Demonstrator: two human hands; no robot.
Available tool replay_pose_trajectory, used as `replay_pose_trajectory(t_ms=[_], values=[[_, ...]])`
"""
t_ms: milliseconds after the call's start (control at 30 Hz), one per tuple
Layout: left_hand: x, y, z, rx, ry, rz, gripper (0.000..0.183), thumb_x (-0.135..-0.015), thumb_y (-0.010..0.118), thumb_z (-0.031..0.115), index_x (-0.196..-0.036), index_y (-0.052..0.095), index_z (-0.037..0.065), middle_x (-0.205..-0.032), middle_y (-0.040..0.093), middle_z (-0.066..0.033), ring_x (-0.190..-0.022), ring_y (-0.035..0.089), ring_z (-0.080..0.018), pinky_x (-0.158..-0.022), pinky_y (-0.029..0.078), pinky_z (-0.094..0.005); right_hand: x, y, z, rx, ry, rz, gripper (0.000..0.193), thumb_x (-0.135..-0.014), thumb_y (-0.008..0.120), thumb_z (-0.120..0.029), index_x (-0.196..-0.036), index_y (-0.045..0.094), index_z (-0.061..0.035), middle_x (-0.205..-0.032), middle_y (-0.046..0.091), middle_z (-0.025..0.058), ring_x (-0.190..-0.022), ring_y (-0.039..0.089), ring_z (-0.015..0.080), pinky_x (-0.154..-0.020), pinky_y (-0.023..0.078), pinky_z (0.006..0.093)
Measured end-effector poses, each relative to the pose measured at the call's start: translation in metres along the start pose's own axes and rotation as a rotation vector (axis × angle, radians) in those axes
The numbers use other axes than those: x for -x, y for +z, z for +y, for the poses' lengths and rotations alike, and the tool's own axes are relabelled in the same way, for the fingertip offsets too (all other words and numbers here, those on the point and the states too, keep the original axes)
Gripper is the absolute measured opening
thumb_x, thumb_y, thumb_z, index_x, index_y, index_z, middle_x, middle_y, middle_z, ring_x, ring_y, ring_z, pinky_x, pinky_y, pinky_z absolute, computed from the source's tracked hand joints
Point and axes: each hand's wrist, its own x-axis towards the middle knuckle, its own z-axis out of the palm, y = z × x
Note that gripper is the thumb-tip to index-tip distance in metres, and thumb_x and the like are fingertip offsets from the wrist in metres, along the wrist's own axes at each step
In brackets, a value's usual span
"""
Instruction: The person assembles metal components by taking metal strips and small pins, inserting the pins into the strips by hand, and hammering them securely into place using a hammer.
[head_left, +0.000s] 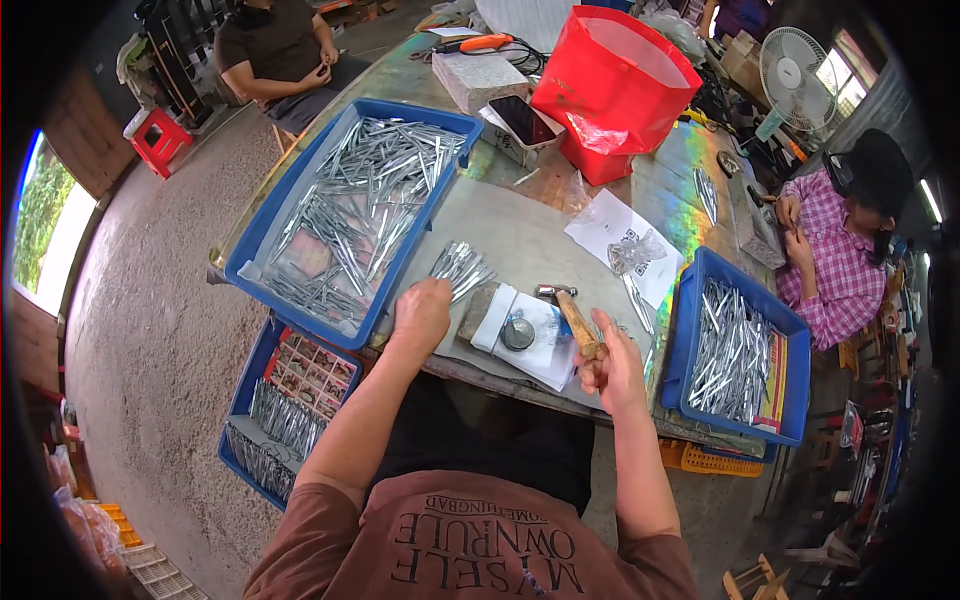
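Note:
My left hand (pixel 424 312) is closed at the near end of a fanned bundle of slim, pointed silvery metal pieces (pixel 463 268); its fingertips are hidden. My right hand (pixel 614 368) has its fingers curled loosely about the handle end of a small hammer (pixel 575 318), thumb raised. The hammer's wooden handle slants toward me, with its metal head at the far end. Between my hands a stone block (pixel 482 312) bears white paper or pads (pixel 545 350) and a round dark metal disc (pixel 518 333).
Blue trays of similar metal pieces stand at left (pixel 455 205) and right (pixel 690 310); a blue crate (pixel 232 405) sits lower left. A red bag (pixel 610 90), a phone (pixel 520 118) and printed paper (pixel 600 225) lie beyond. Two people sit at left (pixel 275 50) and right (pixel 840 230).

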Motion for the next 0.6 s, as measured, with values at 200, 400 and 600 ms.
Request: replay_pose_trajectory(t_ms=[200, 400, 600], values=[[-0.008, 0.004, 0.004, -0.127, 0.049, 0.030, 0.005, -0.067, 0.053, 0.008, -0.069, 0.050, 0.006, -0.072, 0.054, -0.0114, -0.071, 0.053, -0.0290, -0.059, 0.044, -0.0379, 0.013, -0.010, 0.011, -0.018, -0.101, 0.057, 0.046, -0.088, 0.034, -0.031, -0.118, 0.033, 0.0030, -0.059, 0.051, 0.0058, -0.038, 0.039, 0.0072, -0.033, 0.030, 0.0193], [-0.005, 0.007, -0.001, -0.153, 0.121, 0.141, 0.009, -0.062, 0.051, 0.003, -0.069, 0.049, 0.008, -0.070, 0.052, -0.0082, -0.068, 0.053, -0.0259, -0.055, 0.045, -0.0349, 0.019, -0.011, 0.018, -0.052, -0.144, 0.048, 0.038, -0.088, 0.035, -0.027, -0.113, 0.040, 0.0002, -0.060, 0.051, 0.0059, -0.038, 0.039, 0.0073, -0.033, 0.029, 0.0192], [0.005, -0.007, 0.006, -0.139, 0.165, 0.221, 0.008, -0.063, 0.051, 0.004, -0.068, 0.047, 0.008, -0.068, 0.048, -0.0069, -0.065, 0.051, -0.0253, -0.053, 0.045, -0.0341, 0.022, -0.011, 0.026, -0.089, -0.142, 0.057, 0.033, -0.087, 0.036, -0.025, -0.108, 0.044, -0.0009, -0.060, 0.050, 0.0071, -0.038, 0.039, 0.0081, -0.032, 0.030, 0.0195]])
